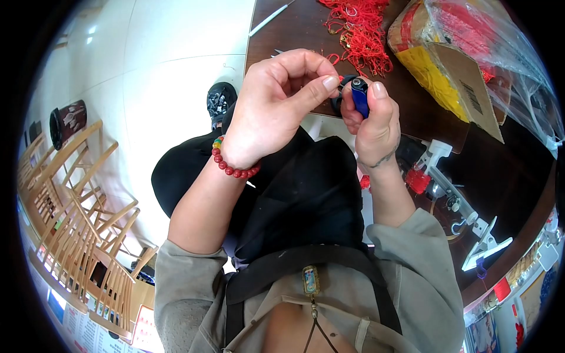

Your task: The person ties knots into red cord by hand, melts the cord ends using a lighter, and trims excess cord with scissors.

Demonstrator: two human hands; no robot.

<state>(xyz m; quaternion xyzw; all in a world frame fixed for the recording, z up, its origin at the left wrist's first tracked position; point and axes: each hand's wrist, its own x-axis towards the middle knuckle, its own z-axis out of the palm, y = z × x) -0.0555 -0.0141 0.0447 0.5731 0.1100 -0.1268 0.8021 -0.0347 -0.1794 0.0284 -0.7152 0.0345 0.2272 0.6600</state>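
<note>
Left hand (273,103): thumb and forefinger pinched on red cord (341,77). Right hand (375,126): fingers curled round blue lighter (359,100). Cord and lighter above table's (421,115) near edge, close together.

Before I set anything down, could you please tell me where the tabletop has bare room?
Two patches of the dark tabletop look bare: one between the white pen-like tool and the red cords, another between the right hand and the cardboard box. It is crowded under the cords and box, and around both hands.
</note>
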